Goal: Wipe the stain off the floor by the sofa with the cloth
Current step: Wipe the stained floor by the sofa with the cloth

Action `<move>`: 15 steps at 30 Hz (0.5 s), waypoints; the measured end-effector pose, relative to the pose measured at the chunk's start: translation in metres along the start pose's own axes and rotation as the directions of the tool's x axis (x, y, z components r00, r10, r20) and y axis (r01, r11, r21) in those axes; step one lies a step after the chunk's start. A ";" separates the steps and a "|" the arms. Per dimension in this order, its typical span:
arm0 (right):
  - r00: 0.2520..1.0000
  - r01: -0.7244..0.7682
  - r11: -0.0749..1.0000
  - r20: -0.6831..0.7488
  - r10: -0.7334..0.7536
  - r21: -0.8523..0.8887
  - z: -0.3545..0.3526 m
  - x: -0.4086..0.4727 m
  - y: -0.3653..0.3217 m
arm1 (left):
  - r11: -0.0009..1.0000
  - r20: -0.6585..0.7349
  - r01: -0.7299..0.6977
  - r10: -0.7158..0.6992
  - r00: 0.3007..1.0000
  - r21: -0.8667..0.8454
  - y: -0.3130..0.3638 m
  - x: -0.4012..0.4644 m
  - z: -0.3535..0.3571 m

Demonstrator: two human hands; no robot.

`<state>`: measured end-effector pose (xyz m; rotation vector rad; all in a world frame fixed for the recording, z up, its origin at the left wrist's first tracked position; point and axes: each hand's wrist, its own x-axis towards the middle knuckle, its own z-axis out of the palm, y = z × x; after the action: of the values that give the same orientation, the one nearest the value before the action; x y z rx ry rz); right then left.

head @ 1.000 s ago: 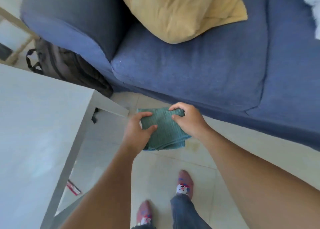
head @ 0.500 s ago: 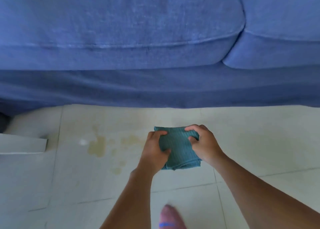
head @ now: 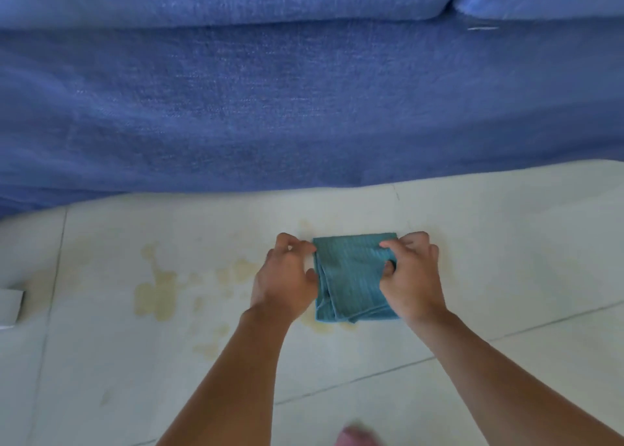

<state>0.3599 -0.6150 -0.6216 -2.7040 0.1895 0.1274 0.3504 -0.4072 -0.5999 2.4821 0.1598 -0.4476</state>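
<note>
Plainly, in the head view, the risk lay in where the cloth (head: 353, 277) was relative to the stain (head: 158, 293). The folded teal cloth was pinched at its left edge by the left hand (head: 285, 282) and gripped along its right side by the right hand (head: 413, 277), both closed on it. Whether it already touched the floor (head: 101, 378) I could not tell. The largest yellowish blotches lay well to the left of the hands, toward the floor's left edge, with only a small patch showing under the cloth's near edge. A short wipe in place would likely have missed most of the mark. The loose folds might also have bunched, and a push forward could have dragged the cloth against the sofa (head: 304, 108) base.
</note>
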 end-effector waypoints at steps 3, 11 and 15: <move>0.980 0.196 0.958 0.029 -0.195 -0.208 0.003 -0.009 -0.013 | 0.982 -0.082 -0.029 0.046 0.996 0.188 -0.020 0.008 -0.019; 0.946 0.190 0.941 0.310 -0.099 -0.281 0.017 -0.065 0.027 | 0.887 0.369 -0.089 -0.095 0.925 0.453 -0.044 0.016 -0.033; 0.983 -0.008 0.938 0.167 0.071 -0.347 0.009 -0.024 0.042 | 0.843 0.391 -0.157 -0.068 0.918 0.514 -0.047 0.018 -0.032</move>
<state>0.3292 -0.6460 -0.6442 -3.0172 0.1824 0.4519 0.3665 -0.3499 -0.6077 2.8534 -0.2252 -1.0923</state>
